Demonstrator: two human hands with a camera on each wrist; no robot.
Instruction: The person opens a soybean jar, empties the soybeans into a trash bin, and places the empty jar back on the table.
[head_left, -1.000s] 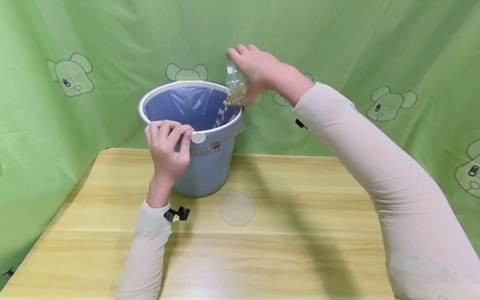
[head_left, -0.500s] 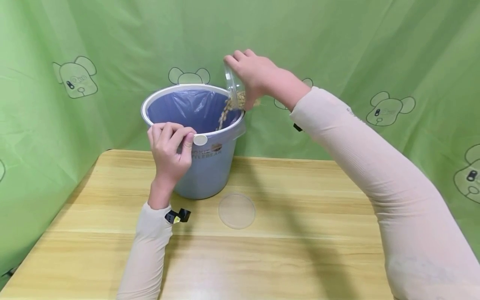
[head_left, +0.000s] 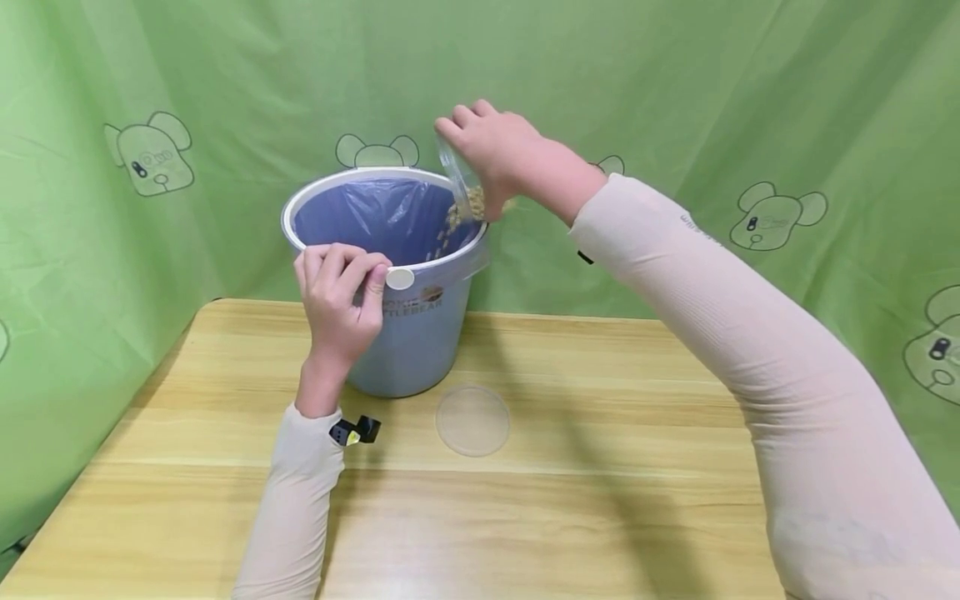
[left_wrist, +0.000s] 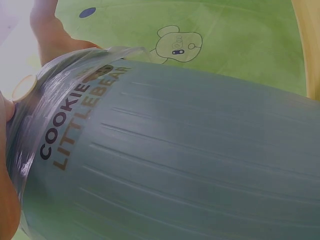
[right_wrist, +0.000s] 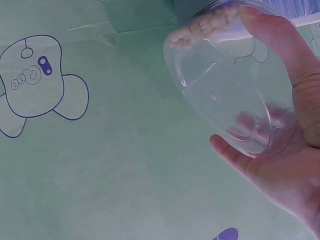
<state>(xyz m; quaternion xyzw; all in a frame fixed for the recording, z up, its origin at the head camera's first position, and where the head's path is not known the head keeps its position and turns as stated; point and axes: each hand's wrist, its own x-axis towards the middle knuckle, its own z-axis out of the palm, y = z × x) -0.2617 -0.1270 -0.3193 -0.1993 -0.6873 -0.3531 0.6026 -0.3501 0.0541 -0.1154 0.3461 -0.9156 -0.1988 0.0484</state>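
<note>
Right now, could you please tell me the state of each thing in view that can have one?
Clear jar: lidless, tipped mouth-down over the bin, pellets spilling out.
Bin: upright, open, lined with a blue bag.
Clear lid: off, flat on the table.
Left hand: fingers curled on the bin's rim.
Right hand: gripping the jar.

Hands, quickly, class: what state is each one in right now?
Left hand: grips the bin rim.
Right hand: holds the tipped clear jar.
</note>
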